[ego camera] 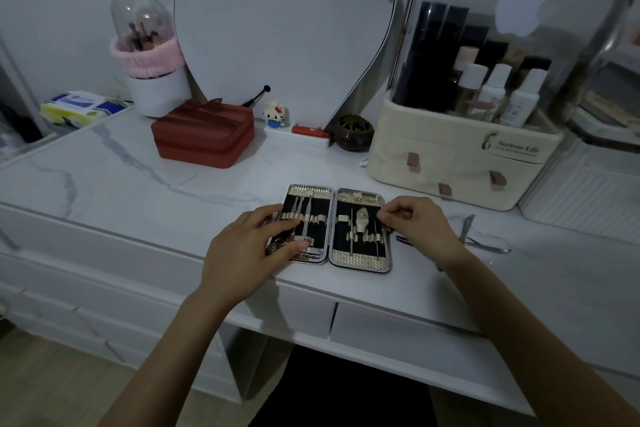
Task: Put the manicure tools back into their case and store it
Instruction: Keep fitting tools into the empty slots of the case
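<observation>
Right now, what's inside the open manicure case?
The manicure case holds several metal tools under elastic loops, with some loops empty. The left hand covers part of its left half, so what lies beneath is hidden.

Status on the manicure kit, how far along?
Partly done: several tools sit in the loops of the open case. In hand: left hand rests on the left half, right hand pinches at the right edge. Left: nippers on the table, then closing and storing.
</observation>
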